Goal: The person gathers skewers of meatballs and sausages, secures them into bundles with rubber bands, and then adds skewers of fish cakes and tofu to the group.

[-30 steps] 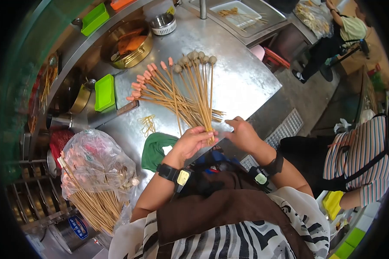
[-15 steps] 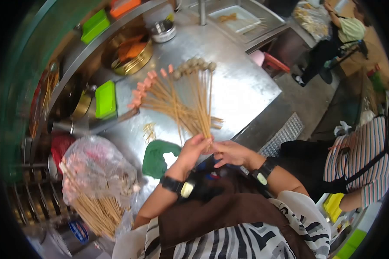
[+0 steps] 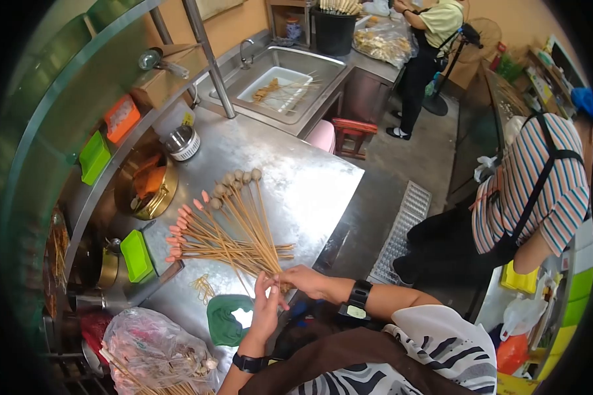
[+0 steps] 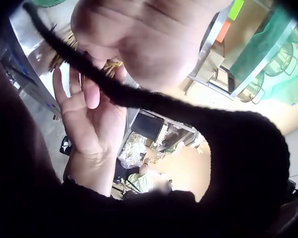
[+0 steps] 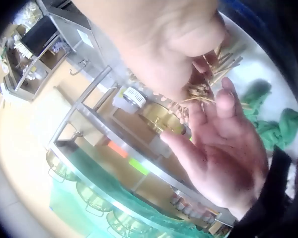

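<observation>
A fanned bundle of long bamboo skewers point(image 3: 257, 240) lies over the steel counter point(image 3: 296, 197), some tipped with pink sausage pieces point(image 3: 176, 240), others with grey-brown balls point(image 3: 227, 186). At its near end my right hand point(image 3: 303, 280) grips the gathered sticks. My left hand point(image 3: 266, 309) is right beside those ends, thumb spread and palm turned open in the right wrist view, fingertips up against the sticks. A thin yellow rubber band point(image 5: 198, 98) crosses the stick ends by the left fingertips. The wrists hide part of the grip in both wrist views.
Loose rubber bands point(image 3: 203, 288) and a green cloth point(image 3: 225, 322) lie on the counter near my left hand. A plastic bag point(image 3: 148, 345) with more skewers stands at lower left. A brass pot point(image 3: 158, 207) and green tray point(image 3: 136, 257) sit left; a person in stripes point(image 3: 527, 191) is at right.
The head view has swung, bringing the sink into sight. My right hand has come onto the skewer ends and grips them; my left hand has let go and opened beside them.
</observation>
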{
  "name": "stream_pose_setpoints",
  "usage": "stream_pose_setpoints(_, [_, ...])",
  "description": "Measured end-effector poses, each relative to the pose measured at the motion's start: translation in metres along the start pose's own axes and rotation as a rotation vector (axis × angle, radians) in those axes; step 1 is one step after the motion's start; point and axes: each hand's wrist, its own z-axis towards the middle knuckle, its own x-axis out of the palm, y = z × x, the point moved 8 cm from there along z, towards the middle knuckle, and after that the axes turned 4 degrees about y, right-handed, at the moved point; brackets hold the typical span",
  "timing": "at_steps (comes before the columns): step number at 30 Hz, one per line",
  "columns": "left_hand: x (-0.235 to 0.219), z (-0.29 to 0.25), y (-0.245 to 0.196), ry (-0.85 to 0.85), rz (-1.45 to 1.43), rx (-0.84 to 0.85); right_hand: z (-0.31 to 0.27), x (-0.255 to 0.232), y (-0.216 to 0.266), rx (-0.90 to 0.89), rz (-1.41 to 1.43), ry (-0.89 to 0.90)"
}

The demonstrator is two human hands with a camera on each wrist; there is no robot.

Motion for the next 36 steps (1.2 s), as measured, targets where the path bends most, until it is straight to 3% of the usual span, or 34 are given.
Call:
stream_pose_setpoints(1, [-0.005,-0.004,-0.015,-0.014,0.041,0.128,-0.003,-0.006,-0.002,0.065,-0.012,0.022])
stream_pose_setpoints(4, [-0.022,0.002,-0.03,-0.129,-0.041,0.156,-0.008,-0.013,0.011,-0.024,-0.003,0.006])
stream_pose_setpoints(6, [-0.027,0.011,-0.032,-0.125,0.001,0.129,-0.023,-0.02,0.036,-0.06,-0.144,-0.058])
stream_pose_setpoints(8, [-0.043,0.021,-0.019,-0.186,0.222,0.289,-0.021,-0.056,0.047,-0.051,-0.168,-0.156])
stream_pose_setpoints(9, [-0.051,0.021,-0.013,-0.235,0.218,0.273,-0.016,-0.077,0.06,-0.255,-0.291,-0.081])
stream_pose_setpoints(10, [-0.062,0.02,-0.008,-0.33,0.281,0.227,-0.018,-0.103,0.066,-0.15,-0.161,-0.256])
stream_pose_setpoints(12, [-0.08,0.018,0.008,-0.445,0.343,0.171,-0.015,-0.156,0.085,-0.046,-0.767,-0.476])
stream_pose_setpoints(13, [-0.093,0.019,0.027,-0.508,0.252,0.055,-0.012,-0.152,0.084,-0.043,-0.778,-0.452])
stream_pose_setpoints(14, [-0.102,0.018,0.045,-0.565,0.156,-0.061,-0.026,-0.138,0.114,-0.348,-1.2,-0.634])
stream_pose_setpoints(15, [-0.105,0.018,0.043,-0.571,0.16,-0.072,-0.044,-0.11,0.135,-0.685,-1.607,-0.806])
stream_pose_setpoints(16, [-0.109,0.019,0.047,-0.587,0.149,-0.077,-0.043,-0.093,0.14,-0.687,-1.616,-0.784])
stream_pose_setpoints(18, [-0.115,0.02,0.064,-0.613,-0.285,-0.004,-0.024,-0.039,0.132,-0.634,-1.201,-0.455])
stream_pose_setpoints(20, [-0.116,0.018,0.067,-0.623,-0.353,-0.034,0.014,0.002,0.105,-0.544,-1.276,-0.288])
stream_pose_setpoints(23, [-0.117,0.007,0.053,-0.663,-0.389,0.0,0.058,0.063,0.082,-0.508,-1.496,-0.241])
stream_pose_setpoints(25, [-0.117,-0.01,0.045,-0.692,-0.439,0.045,0.076,0.086,0.072,-0.426,-1.767,-0.348])
stream_pose_setpoints(29, [-0.128,-0.043,0.049,-0.727,-0.546,0.092,0.106,0.09,0.048,-0.286,-1.924,-0.307])
stream_pose_setpoints(31, [-0.131,-0.056,0.053,-0.713,-0.543,0.092,0.124,0.073,0.041,-0.341,-1.701,-0.355])
stream_pose_setpoints(36, [-0.126,-0.07,0.055,-0.649,-0.582,0.07,0.143,0.068,0.04,-0.161,-1.775,-0.318])
